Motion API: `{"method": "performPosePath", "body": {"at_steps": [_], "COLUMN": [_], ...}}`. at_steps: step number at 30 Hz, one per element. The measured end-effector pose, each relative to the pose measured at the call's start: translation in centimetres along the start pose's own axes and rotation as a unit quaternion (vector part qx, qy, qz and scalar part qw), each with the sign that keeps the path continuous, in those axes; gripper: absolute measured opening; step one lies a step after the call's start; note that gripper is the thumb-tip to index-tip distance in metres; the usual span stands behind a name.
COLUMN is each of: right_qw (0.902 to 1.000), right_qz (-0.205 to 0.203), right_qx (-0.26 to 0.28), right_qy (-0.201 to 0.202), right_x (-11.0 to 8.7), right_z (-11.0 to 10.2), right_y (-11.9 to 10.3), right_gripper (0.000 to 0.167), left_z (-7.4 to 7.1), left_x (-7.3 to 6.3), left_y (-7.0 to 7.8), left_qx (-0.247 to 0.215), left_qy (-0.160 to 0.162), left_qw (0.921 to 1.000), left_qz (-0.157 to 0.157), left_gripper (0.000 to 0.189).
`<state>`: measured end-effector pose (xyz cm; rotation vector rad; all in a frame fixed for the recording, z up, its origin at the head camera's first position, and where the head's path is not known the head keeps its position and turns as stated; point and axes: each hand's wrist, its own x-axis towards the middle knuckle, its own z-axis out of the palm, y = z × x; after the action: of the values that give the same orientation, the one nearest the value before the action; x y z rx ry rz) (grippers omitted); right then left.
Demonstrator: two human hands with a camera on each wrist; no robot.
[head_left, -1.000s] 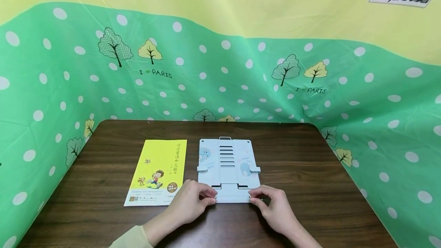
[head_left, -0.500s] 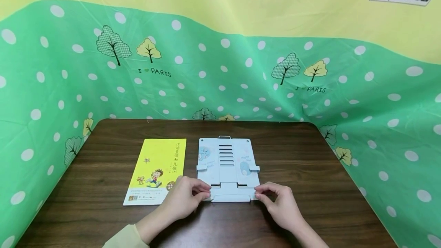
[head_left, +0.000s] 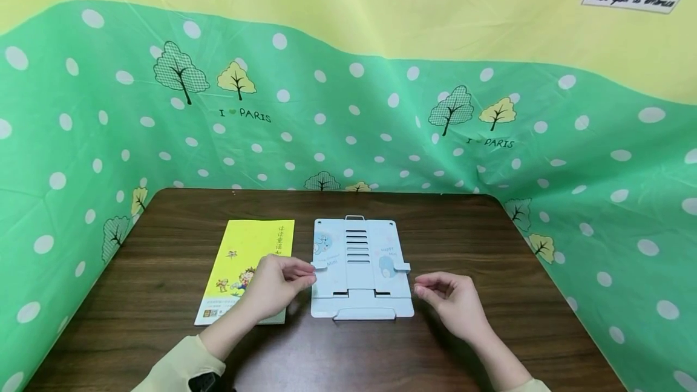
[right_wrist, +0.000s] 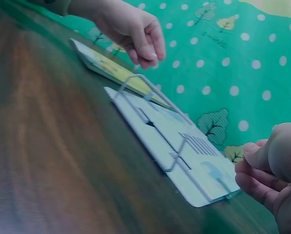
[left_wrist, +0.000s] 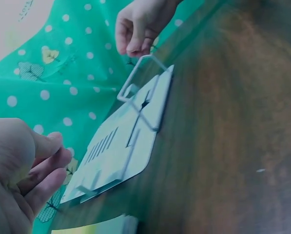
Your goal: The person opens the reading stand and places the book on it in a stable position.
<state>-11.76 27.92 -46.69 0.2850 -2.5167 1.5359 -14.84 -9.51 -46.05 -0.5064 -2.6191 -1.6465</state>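
A light-blue book stand (head_left: 358, 280) with slots and cartoon prints lies flat on the table. Its front bar (head_left: 365, 314) stands raised off the plate, as the left wrist view shows. Small page clips stick out at both sides. My left hand (head_left: 274, 286) hovers over the yellow book's right side, fingertips close to the left page clip (head_left: 319, 265); whether they touch it is hard to tell. Loosely bent, my right hand (head_left: 454, 307) is beside the stand's lower right edge, apart from it. Neither hand grips anything.
A yellow children's book (head_left: 245, 259) lies left of the stand, partly covered by my left hand and forearm. The dark wooden table (head_left: 463, 228) is bordered by a green and yellow dotted cloth (head_left: 354, 107) at the back and sides.
Both hands have left the stand's front edge. The left moved up and left towards the page clip; the right moved outward and slightly up. The stand and book stay in place.
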Motion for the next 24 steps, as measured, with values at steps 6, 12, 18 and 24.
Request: {"method": "performPosePath", "body": {"at_steps": [6, 12, 18, 24], "right_qw": [0.9997, 0.9989, 0.9956, 0.9930], "right_qz": [0.022, 0.043, 0.073, 0.096], "right_qx": [0.003, -0.020, -0.056, -0.059], "right_qy": [-0.005, -0.009, -0.018, -0.036], "right_x": [1.6, 3.3, 5.4, 7.5], "right_z": [-0.8, -1.2, -1.4, -1.2], "right_y": [0.3, 1.0, 1.5, 2.5], "right_gripper": [0.013, 0.014, 0.019, 0.023], "left_z": [-0.9, -1.5, -2.1, -2.3], "left_x": [1.5, 3.4, 5.4, 7.2], "left_y": [-0.4, -1.2, -1.9, -2.7], "left_qx": [-0.013, -0.016, -0.005, -0.005], "left_qy": [0.007, 0.004, -0.001, -0.014], "left_qw": [0.9995, 0.9972, 0.9940, 0.9907], "left_qz": [-0.028, -0.073, -0.109, -0.135], "left_gripper": [0.015, 0.021, 0.026, 0.026]}}
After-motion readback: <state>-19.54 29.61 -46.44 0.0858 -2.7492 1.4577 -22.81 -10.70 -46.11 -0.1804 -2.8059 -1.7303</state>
